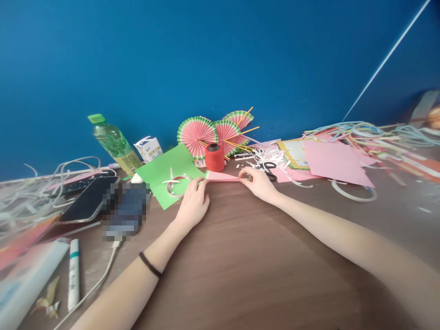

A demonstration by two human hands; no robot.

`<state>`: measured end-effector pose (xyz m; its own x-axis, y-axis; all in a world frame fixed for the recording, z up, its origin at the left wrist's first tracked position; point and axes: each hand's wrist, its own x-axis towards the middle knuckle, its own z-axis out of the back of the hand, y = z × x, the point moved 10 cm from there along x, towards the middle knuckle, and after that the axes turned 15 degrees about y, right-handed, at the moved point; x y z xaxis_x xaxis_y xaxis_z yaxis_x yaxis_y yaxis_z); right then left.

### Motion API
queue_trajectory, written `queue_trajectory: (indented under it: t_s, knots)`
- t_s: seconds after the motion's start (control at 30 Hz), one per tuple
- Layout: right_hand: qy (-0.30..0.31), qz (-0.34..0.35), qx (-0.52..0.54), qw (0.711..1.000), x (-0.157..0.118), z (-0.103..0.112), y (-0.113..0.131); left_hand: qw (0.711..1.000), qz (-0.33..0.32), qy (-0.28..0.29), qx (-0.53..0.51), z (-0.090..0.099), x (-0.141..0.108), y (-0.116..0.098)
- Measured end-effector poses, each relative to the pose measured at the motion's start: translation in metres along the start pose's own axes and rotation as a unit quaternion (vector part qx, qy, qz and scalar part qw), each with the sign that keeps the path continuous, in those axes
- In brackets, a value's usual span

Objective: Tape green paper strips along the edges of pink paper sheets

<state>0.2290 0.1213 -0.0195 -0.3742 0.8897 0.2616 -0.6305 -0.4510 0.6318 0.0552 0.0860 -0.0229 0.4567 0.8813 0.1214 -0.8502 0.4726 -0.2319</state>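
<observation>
A narrow folded pink paper strip (pixel 222 177) with a green and white end lies between my hands on the brown table. My left hand (pixel 195 201) rests at its green end, fingers curled down near the edge of a green sheet (pixel 161 169). At the other end, my right hand (pixel 257 182) pinches the pink tip between thumb and fingers. Just behind the strip stands a red thread spool (pixel 215 159). Pleated pink and green paper fans (pixel 196 133) on yellow sticks lean against the blue wall.
Scissors (pixel 270 170) lie among white paper shreds behind my right hand, near pink sheets (pixel 335 162). On the left are a green-capped bottle (pixel 115 144), a small white box (pixel 148 149), phones (pixel 89 199), a cable and a marker (pixel 73 275). Colored strips (pixel 364 130) lie far right.
</observation>
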Motion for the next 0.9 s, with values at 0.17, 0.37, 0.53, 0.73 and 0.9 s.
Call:
queue_trajectory:
  t_s: [0.17,0.37,0.53,0.73,0.9]
  knots:
    - [-0.032,-0.017,-0.010,0.999,-0.002,0.004,-0.007,1.000,0.001,-0.014,-0.012,0.000,-0.001,0.003]
    - [-0.043,-0.001,-0.037,0.998,0.005,0.025,-0.011,1.000,0.000,-0.017,-0.015,-0.001,-0.001,0.005]
    - [-0.148,-0.057,0.008,0.987,0.007,0.073,-0.046,1.000,0.001,-0.015,-0.009,-0.003,0.000,0.006]
    - [-0.204,-0.108,0.015,0.973,0.007,0.090,-0.077,1.000,0.003,-0.001,0.004,-0.005,0.001,0.006]
    - [-0.149,-0.158,-0.075,0.973,0.010,0.073,-0.093,1.000,0.003,0.005,0.002,-0.004,0.001,0.005]
